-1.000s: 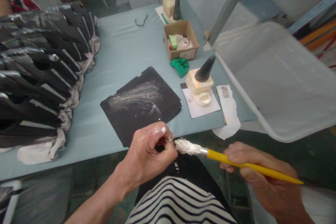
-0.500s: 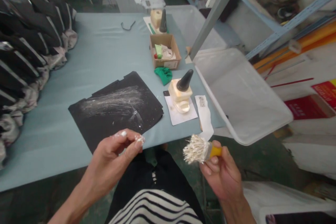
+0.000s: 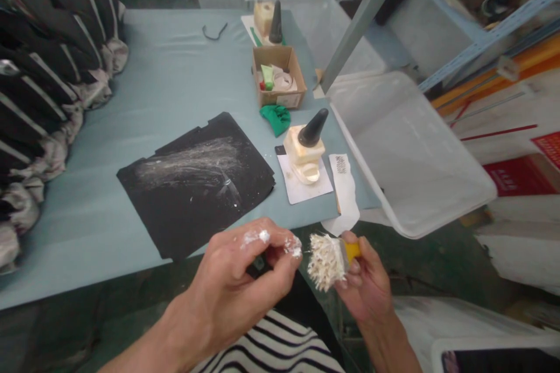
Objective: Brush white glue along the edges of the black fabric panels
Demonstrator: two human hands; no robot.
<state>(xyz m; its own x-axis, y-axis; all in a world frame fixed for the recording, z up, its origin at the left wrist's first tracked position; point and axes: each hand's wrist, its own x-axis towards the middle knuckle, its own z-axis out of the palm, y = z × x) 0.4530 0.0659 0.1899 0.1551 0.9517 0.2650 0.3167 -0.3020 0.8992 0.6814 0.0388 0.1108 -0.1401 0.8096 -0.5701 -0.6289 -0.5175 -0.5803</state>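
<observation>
We pinch the yellow-handled brush with splayed, glue-caked white bristles (image 3: 326, 259) in our right hand (image 3: 365, 288), grip closed on the handle just behind the head; our left hand (image 3: 245, 280) pinches at the bristle tips. It looks light, stiff and sticky. Beyond it, the blue bench (image 3: 175, 87) carries a glue-smeared black sheet (image 3: 196, 180).

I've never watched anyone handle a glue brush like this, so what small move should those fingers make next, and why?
Probably pinch into the splayed white bristles of the yellow-handled brush and pull away. The left hand, its fingertips caked in white paste, sits right beside the clumped bristles, while the right hand holds the brush by its ferrule, bristles turned toward those fingers.
</observation>
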